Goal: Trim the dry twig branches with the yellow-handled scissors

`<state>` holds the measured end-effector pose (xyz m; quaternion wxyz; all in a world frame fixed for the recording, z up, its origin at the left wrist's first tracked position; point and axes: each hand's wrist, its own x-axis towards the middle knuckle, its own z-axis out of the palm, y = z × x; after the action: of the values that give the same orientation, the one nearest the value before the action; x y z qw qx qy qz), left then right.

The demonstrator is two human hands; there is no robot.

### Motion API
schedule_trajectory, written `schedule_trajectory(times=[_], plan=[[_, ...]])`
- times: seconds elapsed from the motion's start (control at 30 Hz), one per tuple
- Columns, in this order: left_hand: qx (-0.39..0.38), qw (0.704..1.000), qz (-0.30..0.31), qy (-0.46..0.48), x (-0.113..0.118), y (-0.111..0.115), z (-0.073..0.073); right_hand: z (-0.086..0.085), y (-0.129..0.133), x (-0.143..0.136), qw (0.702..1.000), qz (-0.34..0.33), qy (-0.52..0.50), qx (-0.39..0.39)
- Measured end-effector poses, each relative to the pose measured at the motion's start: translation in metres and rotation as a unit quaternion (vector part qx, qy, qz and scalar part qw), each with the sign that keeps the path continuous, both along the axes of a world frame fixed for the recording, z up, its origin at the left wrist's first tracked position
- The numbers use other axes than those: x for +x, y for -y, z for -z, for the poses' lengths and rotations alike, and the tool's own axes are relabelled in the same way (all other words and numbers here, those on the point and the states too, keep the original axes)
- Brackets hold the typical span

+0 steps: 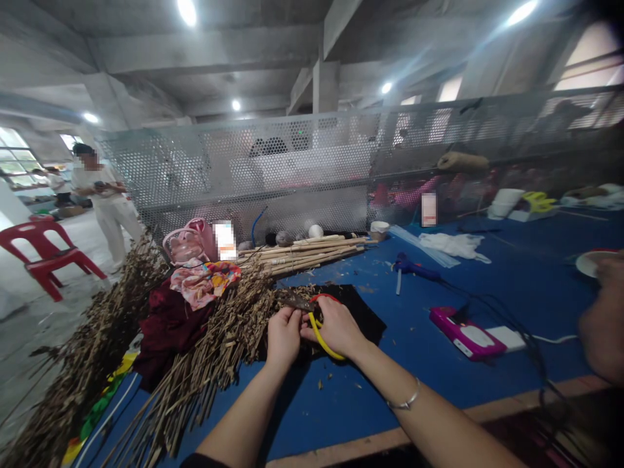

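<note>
My right hand point(336, 325) is closed on a pair of scissors with red and yellow handles point(319, 338), their dark blades pointing left. Just beside it my left hand point(284, 335) is pinched under the blades; whatever lies between its fingertips is too small to make out. Both hands are over a black sheet point(363, 315) on the blue table point(370, 403). Dried brown plant stems point(229, 318) with crumpled leaves spread out to the left, some reaching up to my left hand. Small leaf bits are scattered near my wrists.
A blue glue gun point(416, 265), a magenta device point(465, 335) and dark cables lie to the right. At the right edge is a person's blurred arm point(604, 318). Wooden sticks point(312, 253) lie before a mesh partition point(253, 162). Dark red cloth point(168, 322) lies left.
</note>
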<state>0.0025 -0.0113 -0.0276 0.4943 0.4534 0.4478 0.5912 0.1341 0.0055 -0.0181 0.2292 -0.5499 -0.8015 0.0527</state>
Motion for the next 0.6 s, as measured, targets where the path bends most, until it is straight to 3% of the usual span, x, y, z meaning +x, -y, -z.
schedule_trajectory(times=[0.6], plan=[[0.023,0.988,-0.029,-0.151,-0.0049,0.0018,-0.004,0.0036,0.0,-0.0011,0.997,0.045,0.004,-0.069]])
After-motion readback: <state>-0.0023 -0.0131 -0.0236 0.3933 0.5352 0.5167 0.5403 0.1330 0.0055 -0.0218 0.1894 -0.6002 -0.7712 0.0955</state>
